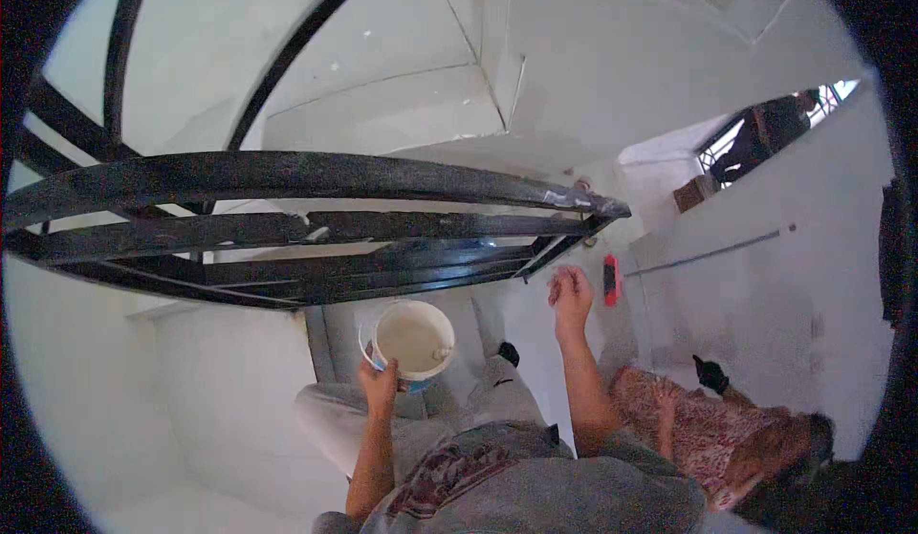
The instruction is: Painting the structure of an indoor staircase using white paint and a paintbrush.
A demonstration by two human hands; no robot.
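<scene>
My left hand (380,379) is closed on the rim side of a white bucket (446,322), with its thin handle beside my fingers. Inside the bucket is a pale off-white substance, with a small lump near the right wall. My right hand (571,293) is raised to the right of the bucket, below the end of a black metal frame (316,175). Its fingers are curled together; whatever they may hold is too small to make out. White smears mark the frame's right end.
A red broom (612,281) with a long pole (708,253) lies to the right. At the lower right is a person in a red patterned garment (698,434); another person (765,137) is by a barred window. White walls surround the frame.
</scene>
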